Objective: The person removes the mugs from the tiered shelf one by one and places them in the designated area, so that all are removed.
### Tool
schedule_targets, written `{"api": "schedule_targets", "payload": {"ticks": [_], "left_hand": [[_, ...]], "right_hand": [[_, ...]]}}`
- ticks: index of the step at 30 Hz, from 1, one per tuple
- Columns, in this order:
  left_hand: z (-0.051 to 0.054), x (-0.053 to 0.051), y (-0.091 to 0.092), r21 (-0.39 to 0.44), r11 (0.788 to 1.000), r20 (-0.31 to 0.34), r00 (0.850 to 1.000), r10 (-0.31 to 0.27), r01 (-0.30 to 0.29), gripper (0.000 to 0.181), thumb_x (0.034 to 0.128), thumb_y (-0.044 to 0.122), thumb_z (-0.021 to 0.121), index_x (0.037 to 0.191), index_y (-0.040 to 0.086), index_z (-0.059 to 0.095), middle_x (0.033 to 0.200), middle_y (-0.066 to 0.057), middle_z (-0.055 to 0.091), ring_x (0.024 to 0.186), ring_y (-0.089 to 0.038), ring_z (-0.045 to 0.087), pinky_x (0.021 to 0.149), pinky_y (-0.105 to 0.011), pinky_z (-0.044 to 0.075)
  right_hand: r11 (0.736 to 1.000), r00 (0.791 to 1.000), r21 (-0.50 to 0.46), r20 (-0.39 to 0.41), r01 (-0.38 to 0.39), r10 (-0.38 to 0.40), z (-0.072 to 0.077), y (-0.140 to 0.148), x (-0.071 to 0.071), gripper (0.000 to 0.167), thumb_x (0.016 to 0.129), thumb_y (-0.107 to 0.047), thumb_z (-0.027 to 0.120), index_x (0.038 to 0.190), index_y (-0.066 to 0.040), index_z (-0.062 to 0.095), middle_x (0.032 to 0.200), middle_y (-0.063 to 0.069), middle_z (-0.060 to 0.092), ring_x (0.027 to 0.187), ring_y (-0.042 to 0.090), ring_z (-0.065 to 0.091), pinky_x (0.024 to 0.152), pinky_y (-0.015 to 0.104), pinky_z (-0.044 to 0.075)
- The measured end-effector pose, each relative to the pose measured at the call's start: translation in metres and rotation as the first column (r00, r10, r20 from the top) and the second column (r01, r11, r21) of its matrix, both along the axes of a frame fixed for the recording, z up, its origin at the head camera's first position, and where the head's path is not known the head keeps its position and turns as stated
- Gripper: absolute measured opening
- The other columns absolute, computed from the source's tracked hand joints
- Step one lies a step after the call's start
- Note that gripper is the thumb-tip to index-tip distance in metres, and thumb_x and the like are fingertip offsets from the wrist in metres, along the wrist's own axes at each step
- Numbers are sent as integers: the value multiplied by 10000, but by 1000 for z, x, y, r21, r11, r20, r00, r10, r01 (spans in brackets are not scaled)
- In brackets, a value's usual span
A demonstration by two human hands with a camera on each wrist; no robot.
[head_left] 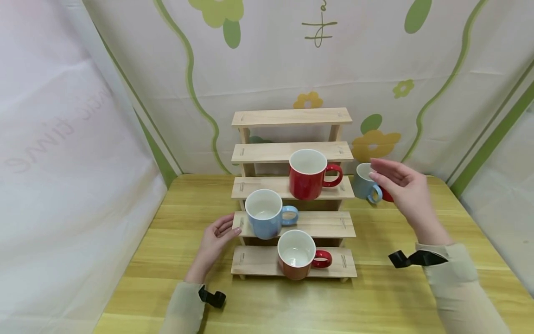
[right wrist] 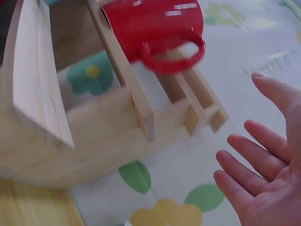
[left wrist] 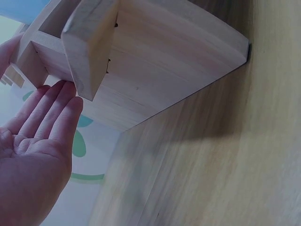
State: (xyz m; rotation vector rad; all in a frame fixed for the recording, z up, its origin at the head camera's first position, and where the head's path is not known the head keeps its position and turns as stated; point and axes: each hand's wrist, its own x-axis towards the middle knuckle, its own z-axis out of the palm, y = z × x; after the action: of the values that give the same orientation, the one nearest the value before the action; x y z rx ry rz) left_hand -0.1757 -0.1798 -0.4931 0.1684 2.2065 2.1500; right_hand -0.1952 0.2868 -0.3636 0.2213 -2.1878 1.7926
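A stepped wooden shelf (head_left: 292, 150) stands on the table. My left hand (head_left: 215, 239) grips the left end of its second-lowest step, thumb above and fingers (left wrist: 49, 113) below. A light blue mug (head_left: 265, 220) sits on that step, its handle to the right. One step up rests a red mug (head_left: 306, 181), also seen in the right wrist view, and a brownish-red mug (head_left: 295, 260) is on the lowest step. My right hand (head_left: 406, 190) hangs empty to the right of the shelf, fingers extended, in front of another blue mug (head_left: 362, 183).
A red thing (head_left: 387, 195), mostly hidden by the right hand, lies beside the blue mug at the right. The wooden table (head_left: 175, 297) ends at a white cloth backdrop (head_left: 258, 69) with flower prints. Cloth also hangs at both sides.
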Motion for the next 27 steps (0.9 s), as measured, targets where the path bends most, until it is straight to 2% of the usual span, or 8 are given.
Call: {"api": "schedule_targets", "payload": {"ticks": [6, 13, 18, 27], "left_hand": [[0, 0, 0, 4, 1000, -6, 1000, -2, 2, 519, 944, 73, 737, 1416, -20, 542, 1358, -226, 598, 1229, -331, 600, 966, -310, 537], [-1, 0, 0, 11, 1000, -11, 1000, -3, 3, 504, 944, 69, 736, 1405, -20, 552, 1347, -223, 605, 1216, -321, 608, 964, -316, 540], [-2, 0, 1, 5, 1000, -21, 1000, 8, -8, 501, 940, 54, 736, 1397, -40, 553, 1333, -234, 610, 1193, -298, 624, 955, -302, 541], [-2, 0, 2, 3, 1000, -13, 1000, 15, -15, 504, 938, 37, 730, 1399, -53, 545, 1343, -251, 597, 1213, -327, 606, 966, -293, 533]], "right_hand": [[994, 999, 110, -33, -29, 32, 1, -19, -3, 434, 959, -155, 741, 1364, -36, 638, 1323, 40, 667, 1152, 90, 638, 911, 153, 510], [993, 995, 76, -38, -85, 88, 2, -35, -10, 429, 954, -129, 744, 1357, -26, 637, 1332, 134, 652, 1198, 178, 623, 954, 173, 495], [992, 992, 29, -23, -123, 124, 4, -43, -17, 435, 940, -109, 757, 1350, -17, 641, 1308, 120, 668, 1160, 148, 643, 938, 178, 508], [983, 984, 45, 9, -180, 180, 0, -55, -25, 446, 935, -166, 774, 1349, -54, 652, 1303, 98, 673, 1143, 147, 653, 940, 219, 526]]}}
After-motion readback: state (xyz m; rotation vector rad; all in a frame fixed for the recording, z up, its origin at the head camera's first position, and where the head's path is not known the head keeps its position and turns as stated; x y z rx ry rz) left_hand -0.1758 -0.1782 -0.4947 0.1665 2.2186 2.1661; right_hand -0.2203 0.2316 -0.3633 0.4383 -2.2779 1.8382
